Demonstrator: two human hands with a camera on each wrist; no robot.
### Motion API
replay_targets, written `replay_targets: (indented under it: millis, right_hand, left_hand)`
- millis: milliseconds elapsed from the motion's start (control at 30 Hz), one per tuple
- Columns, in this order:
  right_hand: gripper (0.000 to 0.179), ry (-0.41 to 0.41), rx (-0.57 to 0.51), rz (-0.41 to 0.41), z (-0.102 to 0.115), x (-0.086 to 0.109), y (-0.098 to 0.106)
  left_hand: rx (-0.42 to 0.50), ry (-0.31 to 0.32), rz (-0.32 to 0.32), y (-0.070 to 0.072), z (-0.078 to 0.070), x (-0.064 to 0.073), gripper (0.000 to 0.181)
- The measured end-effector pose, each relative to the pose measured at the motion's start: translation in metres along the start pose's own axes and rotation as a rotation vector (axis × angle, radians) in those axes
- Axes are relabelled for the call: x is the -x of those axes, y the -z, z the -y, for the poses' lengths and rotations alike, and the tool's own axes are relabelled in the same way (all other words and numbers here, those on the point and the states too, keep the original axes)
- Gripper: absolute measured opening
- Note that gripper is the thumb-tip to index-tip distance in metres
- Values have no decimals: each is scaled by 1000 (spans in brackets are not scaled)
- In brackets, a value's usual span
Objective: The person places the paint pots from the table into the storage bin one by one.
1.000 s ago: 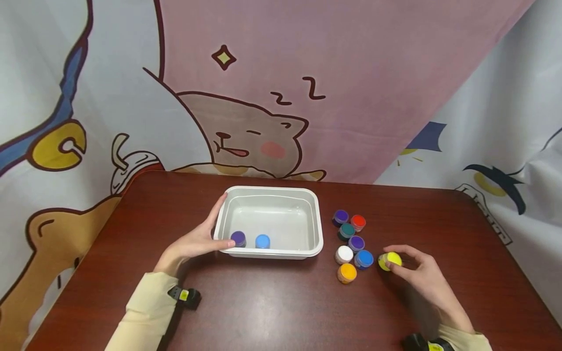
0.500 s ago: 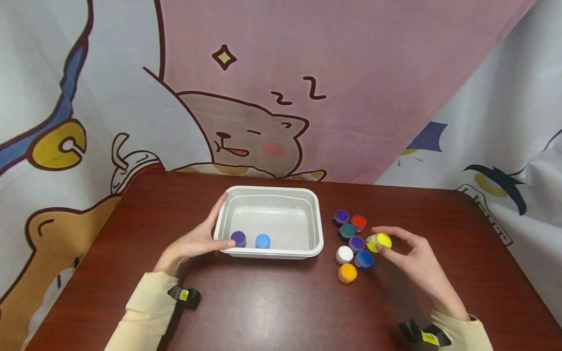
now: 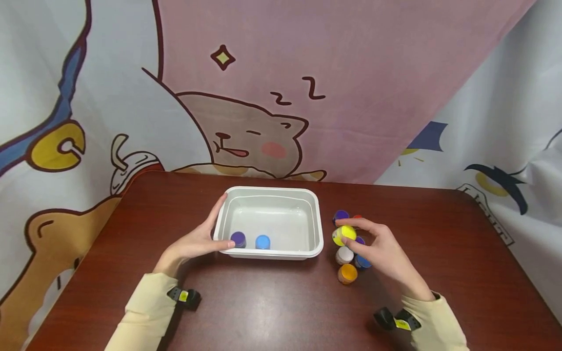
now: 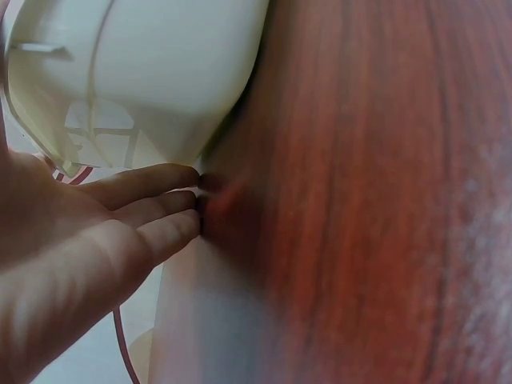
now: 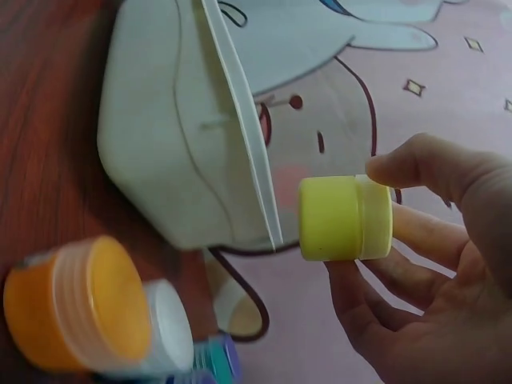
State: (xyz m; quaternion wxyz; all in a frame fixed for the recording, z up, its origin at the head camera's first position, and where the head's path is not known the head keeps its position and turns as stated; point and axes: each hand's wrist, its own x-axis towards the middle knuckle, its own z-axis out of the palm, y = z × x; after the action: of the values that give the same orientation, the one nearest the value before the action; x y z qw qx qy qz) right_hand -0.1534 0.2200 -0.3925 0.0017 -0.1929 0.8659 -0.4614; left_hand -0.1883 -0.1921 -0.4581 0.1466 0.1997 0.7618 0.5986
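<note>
In the head view, my right hand [image 3: 386, 253] pinches a small yellow paint pot [image 3: 344, 235] between thumb and fingers, raised over the group of pots right of the white tray [image 3: 268, 254]. The right wrist view shows that yellow pot [image 5: 344, 218] held on its side beside the tray wall [image 5: 160, 120]. My left hand [image 3: 197, 241] holds the tray's left end, its thumb on the front rim and index finger by the back left corner. Inside the tray stand a purple pot [image 3: 238, 239] and a light blue pot [image 3: 262, 241].
Below the right hand stand an orange pot [image 3: 348, 274], a white pot [image 3: 344, 255], a blue pot [image 3: 363, 262] and a purple pot [image 3: 340, 216]; others are partly hidden. The brown table [image 3: 263, 302] meets a printed cloth [image 3: 351, 146] at the back.
My right hand has lifted the yellow paint pot off the table and carried it left, over the other pots. The left hand and the tray have stayed in place.
</note>
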Motion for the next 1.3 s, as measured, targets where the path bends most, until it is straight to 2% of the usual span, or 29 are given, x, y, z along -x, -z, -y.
replay_targets:
  millis: [367, 567, 867, 1133, 1300]
  right_hand:
    - [32, 33, -52, 64, 20, -21, -33]
    - [34, 91, -71, 95, 24, -31, -49]
    - [30, 146, 1, 193, 29, -49, -70]
    - [32, 144, 13, 282, 36, -67, -85]
    - [31, 154, 24, 341, 32, -76, -94]
  left_hand:
    - [-4, -9, 1, 0, 1, 0, 115]
    - [1, -19, 1, 0, 1, 0, 115]
    - [-9, -14, -2, 1, 0, 1, 115]
    - [-2, -11, 2, 1, 1, 1, 114]
    - [-5, -10, 4, 1, 1, 0, 115]
